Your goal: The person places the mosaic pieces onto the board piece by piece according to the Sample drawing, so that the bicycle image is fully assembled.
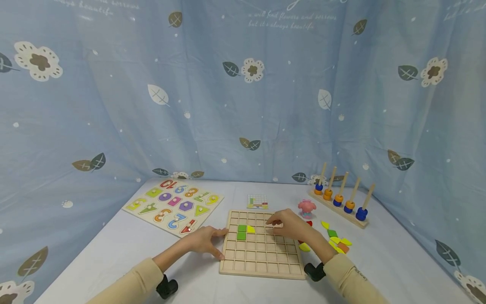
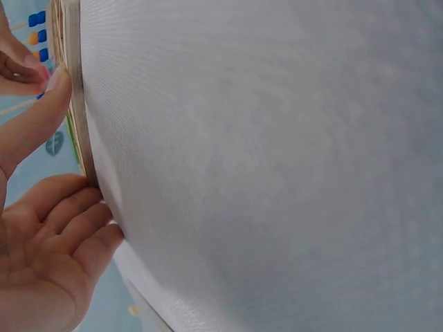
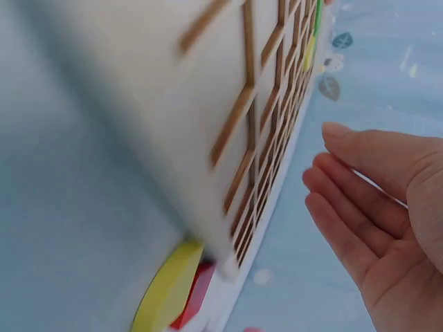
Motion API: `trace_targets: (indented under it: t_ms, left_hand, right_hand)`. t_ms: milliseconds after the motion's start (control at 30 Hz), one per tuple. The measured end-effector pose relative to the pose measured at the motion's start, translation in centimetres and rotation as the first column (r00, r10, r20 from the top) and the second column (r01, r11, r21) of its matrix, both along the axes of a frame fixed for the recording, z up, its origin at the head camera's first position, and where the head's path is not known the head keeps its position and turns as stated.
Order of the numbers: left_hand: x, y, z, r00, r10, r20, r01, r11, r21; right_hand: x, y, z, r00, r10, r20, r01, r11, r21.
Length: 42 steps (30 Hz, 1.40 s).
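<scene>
A square wooden grid board (image 1: 250, 267) lies on the white table. Two green squares (image 1: 241, 232) sit in its cells, one in front of the other, with a yellow quarter-round piece (image 1: 250, 229) to the right of the back one. My left hand (image 1: 203, 240) rests at the board's left edge, its thumb and fingers spread apart and touching the side. Over the board's back right part hovers my right hand (image 1: 290, 226). The right wrist view shows that hand (image 3: 377, 214) with loosely bent fingers and no piece between fingers and thumb.
Yellow, green, orange and red pieces (image 1: 336, 240) lie scattered right of the board. Behind it is a small pattern card (image 1: 257, 201). A pink-topped figure (image 1: 306, 208) and a peg stand with blue and orange beads (image 1: 338, 202) stand back right. A number puzzle (image 1: 172, 207) lies left.
</scene>
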<state>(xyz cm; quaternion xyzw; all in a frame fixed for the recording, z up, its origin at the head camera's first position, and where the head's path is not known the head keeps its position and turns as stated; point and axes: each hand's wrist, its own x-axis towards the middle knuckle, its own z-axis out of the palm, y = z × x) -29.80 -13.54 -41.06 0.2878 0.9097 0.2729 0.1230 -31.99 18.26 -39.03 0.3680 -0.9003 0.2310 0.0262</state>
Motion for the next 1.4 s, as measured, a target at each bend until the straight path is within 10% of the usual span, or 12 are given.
trace_targets:
  t_ms: [933, 1400]
  left_hand:
    - [0.2, 0.0, 0.0, 1.0, 0.006, 0.004, -0.006, 1.0, -0.007]
    - [0.0, 0.1, -0.1, 1.0, 0.022, 0.017, -0.022, 1.0, -0.014]
  right_hand:
    - [3.1, 13.0, -0.7, 0.934, -0.357, -0.027, 0.358, 0.93, 0.082]
    - [1.5, 17.3, -0.9, 0.964, -0.257, 0.062, 0.25, 0.963, 0.102]
